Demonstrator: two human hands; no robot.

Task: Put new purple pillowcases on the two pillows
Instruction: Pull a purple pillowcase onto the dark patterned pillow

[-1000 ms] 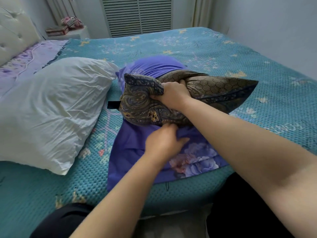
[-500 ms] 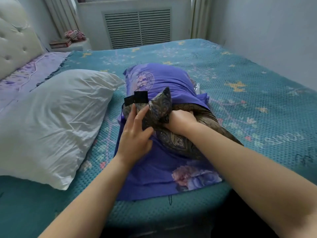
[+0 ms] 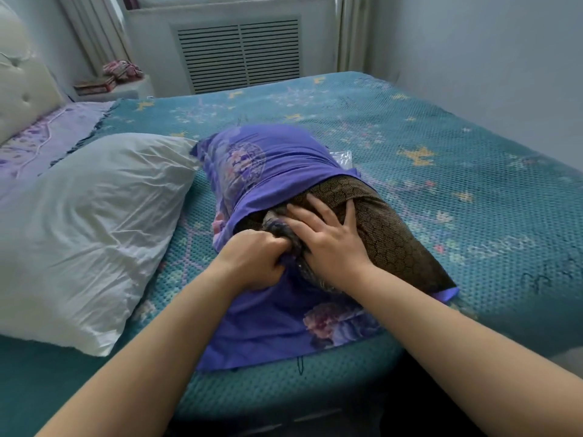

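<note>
A dark brown patterned pillow (image 3: 391, 234) lies on the bed, its far half inside a purple flowered pillowcase (image 3: 262, 165). The case's lower layer spreads toward me under the pillow. My left hand (image 3: 252, 263) grips bunched fabric at the pillow's near left corner, at the case's opening. My right hand (image 3: 328, 241) lies flat on the pillow with fingers spread, pressing it. A bare white pillow (image 3: 85, 228) lies to the left, touching the purple case.
A teal bedspread (image 3: 457, 171) covers the bed. A padded headboard (image 3: 22, 89) stands at the far left, with a lilac sheet below it. A bedside table (image 3: 110, 86) holds books. A wall vent is behind the bed. Clear plastic peeks out behind the purple case.
The purple case now covers more of the dark pillow. My left hand went from resting open on the corner to gripping fabric. My right hand opened flat on the pillow.
</note>
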